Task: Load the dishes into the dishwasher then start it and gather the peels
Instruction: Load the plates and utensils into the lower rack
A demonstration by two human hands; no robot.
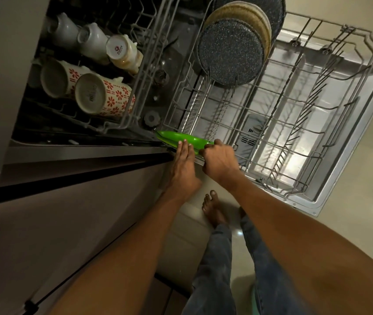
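Observation:
A green plate (pixel 176 136) stands on edge at the near corner of the dishwasher's lower rack (pixel 299 123). My right hand (pixel 220 160) grips its right end with curled fingers. My left hand (pixel 184 162) lies flat against the plate's near side, fingers straight. Dark speckled plates (pixel 231 52) and beige plates (pixel 246 12) stand upright at the rack's far end. The upper rack (pixel 135 71) holds white cups (pixel 83 37) and two red-flowered mugs (pixel 99 94), bottoms facing me.
The dishwasher door (pixel 349 142) lies open flat under the pulled-out lower rack, over a pale tiled floor (pixel 367 223). Grey cabinet fronts (pixel 67 212) run along the left. My bare foot (pixel 214 209) and jeans are just below the hands.

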